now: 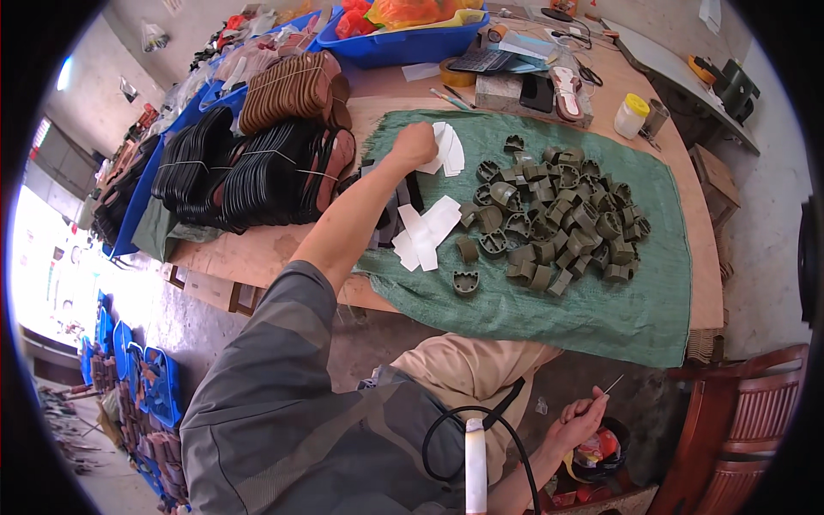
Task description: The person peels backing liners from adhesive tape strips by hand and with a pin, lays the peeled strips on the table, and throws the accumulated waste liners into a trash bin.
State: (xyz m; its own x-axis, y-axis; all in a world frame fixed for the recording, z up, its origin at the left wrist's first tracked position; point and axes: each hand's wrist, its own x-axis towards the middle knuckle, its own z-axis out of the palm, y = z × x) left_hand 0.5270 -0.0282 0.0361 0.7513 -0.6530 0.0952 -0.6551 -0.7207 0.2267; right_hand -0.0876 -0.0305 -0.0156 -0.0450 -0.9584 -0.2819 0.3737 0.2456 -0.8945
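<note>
My left hand (416,144) reaches across the bench, fingers curled closed at the edge of a fanned stack of white strips (448,153). Whatever is between those fingertips is hidden. Closer to me, more white strips (427,233) lie crossed over dark grey pieces (390,225). Low at the right, beyond the bench's edge, my right hand (582,422) pinches a thin, pointed stick (614,384) that slants upward. Many olive D-shaped heel pieces (558,215) are heaped on the green woven sheet (635,322); one heel piece (466,282) sits apart toward me.
Banded stacks of black insoles (275,172) and brown insoles (287,90) stand left. At the back are a blue tub (403,45), a calculator (481,60), a phone (536,93) and a yellow-lidded jar (631,116). A dark bucket (614,463) and wooden chair (738,421) are lower right.
</note>
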